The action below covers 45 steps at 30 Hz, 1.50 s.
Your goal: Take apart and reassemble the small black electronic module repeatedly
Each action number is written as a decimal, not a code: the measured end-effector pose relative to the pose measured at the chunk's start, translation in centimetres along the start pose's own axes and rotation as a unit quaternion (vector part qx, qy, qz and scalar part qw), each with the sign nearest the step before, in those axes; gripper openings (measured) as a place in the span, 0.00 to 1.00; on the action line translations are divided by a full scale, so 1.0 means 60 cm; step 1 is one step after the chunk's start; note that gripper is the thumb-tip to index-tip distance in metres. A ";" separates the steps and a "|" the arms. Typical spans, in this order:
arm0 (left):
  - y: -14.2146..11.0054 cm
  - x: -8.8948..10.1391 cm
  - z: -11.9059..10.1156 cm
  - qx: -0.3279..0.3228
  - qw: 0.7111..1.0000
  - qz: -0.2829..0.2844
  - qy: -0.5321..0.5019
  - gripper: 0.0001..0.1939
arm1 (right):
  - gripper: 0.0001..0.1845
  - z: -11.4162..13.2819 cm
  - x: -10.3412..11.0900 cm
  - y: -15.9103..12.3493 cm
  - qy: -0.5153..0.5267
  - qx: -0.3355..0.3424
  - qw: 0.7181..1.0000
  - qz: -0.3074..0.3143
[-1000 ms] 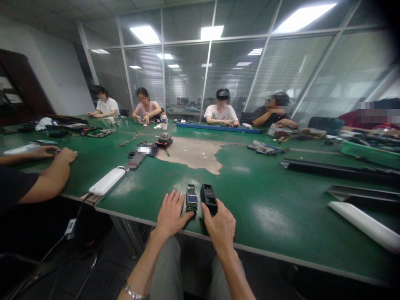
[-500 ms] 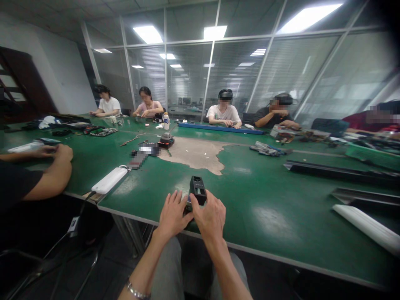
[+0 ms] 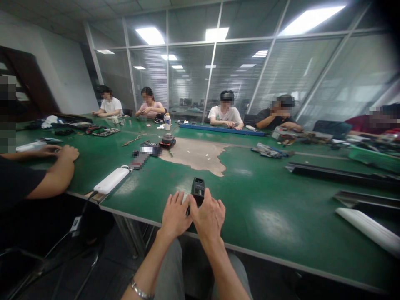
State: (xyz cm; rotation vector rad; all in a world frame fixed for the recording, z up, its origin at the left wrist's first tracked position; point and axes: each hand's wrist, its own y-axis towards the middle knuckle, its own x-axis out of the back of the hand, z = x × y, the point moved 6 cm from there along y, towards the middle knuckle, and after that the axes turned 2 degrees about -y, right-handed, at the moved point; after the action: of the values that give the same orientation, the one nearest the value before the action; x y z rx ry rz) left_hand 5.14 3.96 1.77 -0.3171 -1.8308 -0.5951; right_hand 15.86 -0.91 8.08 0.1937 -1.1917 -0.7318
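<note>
My two hands meet at the near edge of the green table (image 3: 268, 216). A small black plastic housing (image 3: 198, 188) stands up between them. My right hand (image 3: 208, 216) is closed around its lower part. My left hand (image 3: 174, 214) rests beside it with fingers spread flat, pressing on something hidden under the housing. The circuit board seen earlier is covered by the housing and my hands.
A white power bank (image 3: 111, 180) lies to the left near a co-worker's forearm (image 3: 53, 177). A worn bare patch (image 3: 200, 154) marks the table's middle. Black rails (image 3: 340, 175) and a white tube (image 3: 368, 227) lie at the right. Several people sit around the far side.
My right hand lifted the black housing and carried it left over the circuit board. It now sits lower on the board, and both hands have closed in together.
</note>
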 end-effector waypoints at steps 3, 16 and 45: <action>0.000 0.000 0.000 -0.003 1.000 0.005 0.002 0.33 | 0.31 0.003 -0.003 0.003 -0.007 -0.004 1.000 0.004; -0.002 0.001 -0.001 -0.004 1.000 0.001 0.006 0.34 | 0.29 -0.001 -0.032 -0.026 -0.034 0.001 0.998 0.049; -0.004 0.012 -0.002 -0.010 0.999 -0.012 -0.039 0.32 | 0.40 -0.052 -0.063 -0.034 0.036 -0.031 0.998 0.033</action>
State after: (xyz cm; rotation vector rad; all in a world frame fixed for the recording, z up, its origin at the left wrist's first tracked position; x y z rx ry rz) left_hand 4.86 3.65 2.41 -0.3372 -1.9068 -0.6257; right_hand 17.12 -0.85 2.93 0.1263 -1.1005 -0.6970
